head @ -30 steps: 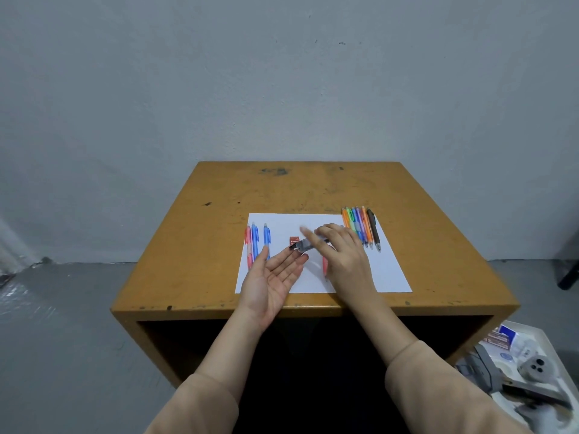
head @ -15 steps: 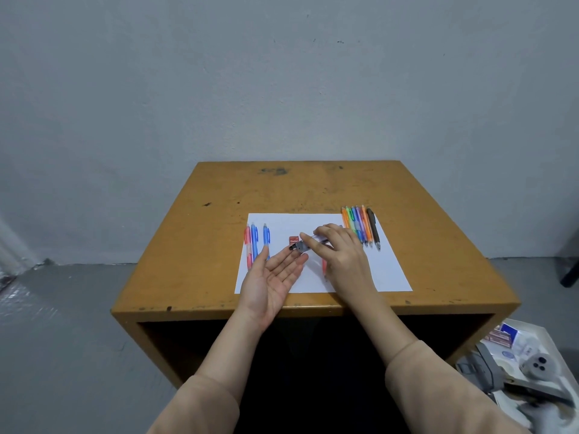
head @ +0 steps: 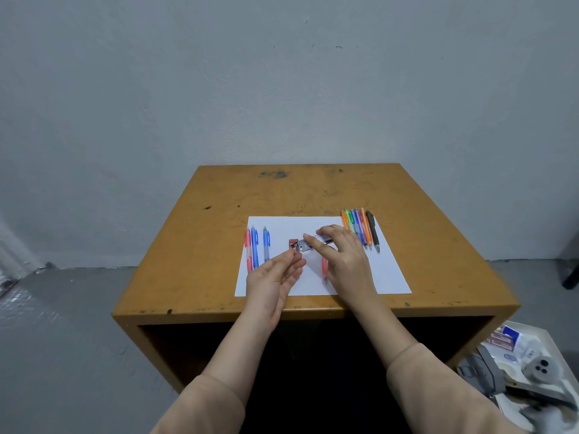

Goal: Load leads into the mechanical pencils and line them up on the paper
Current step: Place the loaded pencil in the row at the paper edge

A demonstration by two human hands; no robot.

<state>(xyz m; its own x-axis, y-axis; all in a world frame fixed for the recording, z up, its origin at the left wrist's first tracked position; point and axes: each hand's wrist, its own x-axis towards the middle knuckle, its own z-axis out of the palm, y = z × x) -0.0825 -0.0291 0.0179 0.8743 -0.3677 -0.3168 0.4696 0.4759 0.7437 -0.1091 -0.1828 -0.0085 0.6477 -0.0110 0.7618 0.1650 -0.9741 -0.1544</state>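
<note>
Lead case (head: pixel 305 244) held over the paper (head: pixel 385 277); loading looks partway done.
Three pencils (head: pixel 255 250) lie lined up at the paper's left side. Over its middle, the left hand (head: pixel 272 277) curls at the case's mouth; I cannot tell if it pinches a lead. The right hand (head: pixel 341 261) grips the case. A bunch of pencils (head: pixel 360 228) waits at the paper's far right corner.

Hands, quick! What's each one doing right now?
Left hand: fingertips pinched by the lead case's end; cannot tell if it holds anything.
Right hand: holding the lead case.

paper (head: pixel 316 285) on table (head: pixel 219 245), three pencils (head: pixel 255 249) left, pencil row (head: pixel 360 228) right, lead case (head: pixel 305 245) between
</note>
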